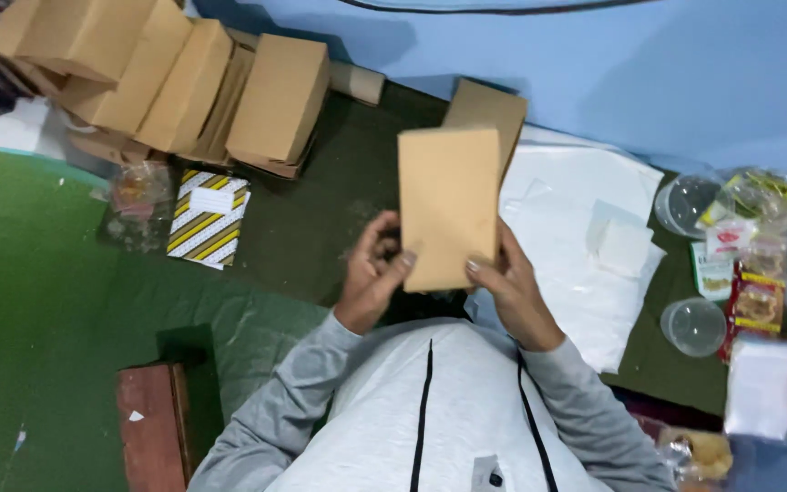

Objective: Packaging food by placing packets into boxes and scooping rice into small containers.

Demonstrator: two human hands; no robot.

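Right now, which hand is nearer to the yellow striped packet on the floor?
Left. The left hand is beside the striped packet; the right hand is beyond the flat brown box.

What you can't really see

The flat brown cardboard piece (449, 208) hides most fingers; the stacked brown cardboard boxes (152, 77) run off the top edge.

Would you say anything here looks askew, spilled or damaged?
Nothing looks spilled or damaged. Both the left hand and right hand hold a flat brown box upright. The brown boxes behind merely lean in an uneven row.
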